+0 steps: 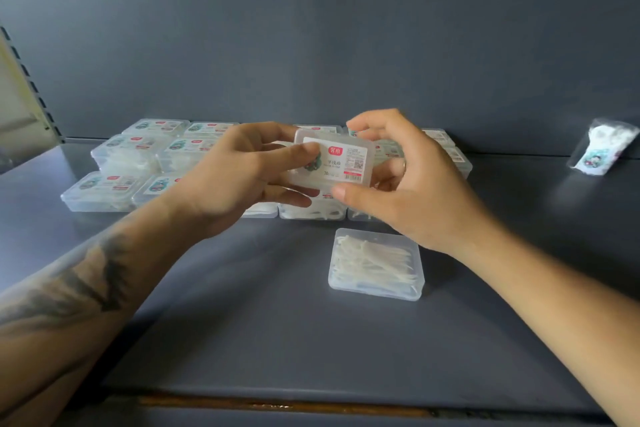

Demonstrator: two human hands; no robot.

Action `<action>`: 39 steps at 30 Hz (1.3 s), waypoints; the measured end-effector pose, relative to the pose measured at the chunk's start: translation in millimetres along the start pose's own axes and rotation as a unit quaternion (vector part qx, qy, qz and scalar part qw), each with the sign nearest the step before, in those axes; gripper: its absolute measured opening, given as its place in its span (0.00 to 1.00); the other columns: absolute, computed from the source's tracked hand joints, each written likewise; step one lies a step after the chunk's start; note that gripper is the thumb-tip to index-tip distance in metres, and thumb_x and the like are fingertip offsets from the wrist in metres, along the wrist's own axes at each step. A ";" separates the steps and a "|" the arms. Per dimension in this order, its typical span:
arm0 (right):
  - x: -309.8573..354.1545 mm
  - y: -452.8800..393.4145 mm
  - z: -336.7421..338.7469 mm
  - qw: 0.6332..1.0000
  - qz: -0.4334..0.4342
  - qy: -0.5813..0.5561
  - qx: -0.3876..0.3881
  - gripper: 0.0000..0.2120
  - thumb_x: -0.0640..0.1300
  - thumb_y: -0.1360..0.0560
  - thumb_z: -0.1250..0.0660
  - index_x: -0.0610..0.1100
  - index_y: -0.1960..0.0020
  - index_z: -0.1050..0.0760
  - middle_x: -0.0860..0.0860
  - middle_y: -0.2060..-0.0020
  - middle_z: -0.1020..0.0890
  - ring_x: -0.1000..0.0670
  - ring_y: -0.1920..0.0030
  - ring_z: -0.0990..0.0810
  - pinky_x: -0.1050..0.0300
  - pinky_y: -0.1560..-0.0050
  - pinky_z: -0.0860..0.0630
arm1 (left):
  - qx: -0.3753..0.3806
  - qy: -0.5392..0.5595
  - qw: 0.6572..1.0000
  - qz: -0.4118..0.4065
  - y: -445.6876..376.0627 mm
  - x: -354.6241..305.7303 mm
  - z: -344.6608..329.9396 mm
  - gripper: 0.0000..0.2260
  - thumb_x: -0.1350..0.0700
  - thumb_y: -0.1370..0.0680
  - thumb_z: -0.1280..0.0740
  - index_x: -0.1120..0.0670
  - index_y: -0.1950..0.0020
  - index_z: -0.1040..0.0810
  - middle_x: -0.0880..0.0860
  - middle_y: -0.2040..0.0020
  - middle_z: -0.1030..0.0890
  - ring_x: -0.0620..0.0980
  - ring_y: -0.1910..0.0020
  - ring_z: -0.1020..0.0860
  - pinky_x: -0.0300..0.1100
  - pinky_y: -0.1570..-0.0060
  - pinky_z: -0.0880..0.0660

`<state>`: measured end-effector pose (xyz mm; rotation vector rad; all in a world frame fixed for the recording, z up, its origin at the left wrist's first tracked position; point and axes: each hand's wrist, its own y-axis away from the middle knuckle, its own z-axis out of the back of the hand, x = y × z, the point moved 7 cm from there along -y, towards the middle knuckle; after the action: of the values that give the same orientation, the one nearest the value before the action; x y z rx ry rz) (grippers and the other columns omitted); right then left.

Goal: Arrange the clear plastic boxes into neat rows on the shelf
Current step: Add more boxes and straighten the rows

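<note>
A clear plastic box (341, 163) with a white and red label is held in the air above the rows, its label facing me. My left hand (239, 177) grips its left end, thumb on the label. My right hand (408, 180) pinches its right end between thumb and fingers. Several more labelled boxes (128, 158) lie in rows at the back of the grey shelf (259, 322), partly hidden behind my hands. One loose box (376, 263) lies label down in front of the rows, white floss picks showing through it.
A small clear bag (601, 147) with white contents leans against the back wall at the far right. A slotted shelf upright (29, 80) runs along the left edge. The shelf's front edge (277, 404) is worn and brown.
</note>
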<state>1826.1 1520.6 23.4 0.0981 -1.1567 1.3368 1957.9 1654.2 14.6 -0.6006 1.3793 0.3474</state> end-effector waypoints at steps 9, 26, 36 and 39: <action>25.3 1.7 -3.4 0.948 0.148 0.280 -0.018 0.21 0.55 0.27 0.26 0.55 0.35 0.23 0.54 0.40 0.24 0.49 0.49 0.21 0.51 0.52 0.21 | -0.034 0.002 0.999 -0.001 1.2 1.3 -3.2 0.10 0.56 0.19 0.31 0.61 0.43 0.17 0.60 0.48 0.14 0.59 0.48 0.14 0.48 0.48 0.17; -29.9 71.3 84.5 0.922 -0.096 0.371 0.061 0.21 0.57 0.19 0.38 0.56 0.28 0.31 0.62 0.30 0.30 0.65 0.46 0.28 0.59 0.43 0.33 | 0.033 -0.618 0.781 -0.081 8.8 18.9 -18.1 0.36 0.26 0.25 0.57 0.39 0.19 0.41 0.49 0.18 0.41 0.55 0.19 0.46 0.60 0.21 0.48; -49.1 76.6 76.2 0.912 -0.115 0.382 0.099 0.18 0.54 0.17 0.38 0.55 0.28 0.30 0.60 0.29 0.30 0.55 0.42 0.27 0.55 0.38 0.31 | 0.046 -0.670 0.740 -0.036 11.4 30.2 -24.0 0.31 0.27 0.21 0.56 0.35 0.20 0.45 0.48 0.16 0.55 0.55 0.17 0.57 0.63 0.21 0.56; -50.4 73.4 74.8 0.903 -0.123 0.402 0.093 0.18 0.55 0.17 0.38 0.57 0.28 0.30 0.59 0.27 0.31 0.49 0.33 0.26 0.47 0.33 0.29 | 0.048 -0.666 0.744 -0.032 11.5 30.9 -23.0 0.30 0.28 0.21 0.55 0.34 0.20 0.44 0.47 0.16 0.56 0.55 0.17 0.57 0.64 0.21 0.57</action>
<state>1734.3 1460.2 -14.5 -0.1573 -0.3008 1.0853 1938.3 1646.5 -19.6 -0.1675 -0.0306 0.4951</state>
